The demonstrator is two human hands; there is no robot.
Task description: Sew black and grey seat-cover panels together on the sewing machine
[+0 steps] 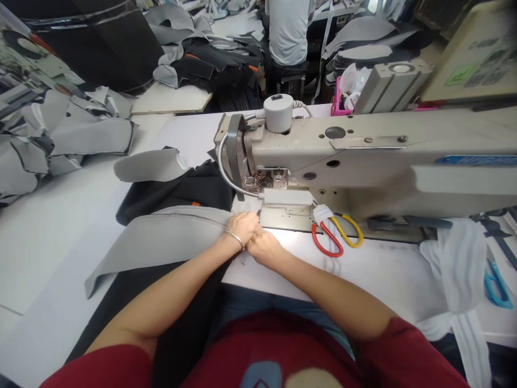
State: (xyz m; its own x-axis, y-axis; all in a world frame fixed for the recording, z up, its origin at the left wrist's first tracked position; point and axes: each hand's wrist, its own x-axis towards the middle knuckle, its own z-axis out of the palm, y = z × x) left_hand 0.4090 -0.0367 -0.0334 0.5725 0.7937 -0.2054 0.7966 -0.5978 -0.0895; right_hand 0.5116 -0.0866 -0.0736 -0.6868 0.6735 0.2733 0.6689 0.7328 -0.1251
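A long grey fabric piece [161,237] with a dark edge and a seam along it lies to the left of the sewing machine [363,145]. My left hand [242,226] is closed on its right end, just in front of the needle area. Pressed against it, my right hand [264,245] has its fingers curled together; whatever they pinch is hidden. A small dark tip shows past the fingers. Black fabric [173,191] lies behind the piece, and more black material hangs over the table's front edge beneath my left arm.
Scissors with red and yellow handles [327,237] lie right of my hands. Blue-handled scissors [497,285] and white strips [456,264] are at far right. A small grey piece [149,165] lies behind the black fabric; grey pieces [81,129] pile up left. A person [288,32] sits beyond.
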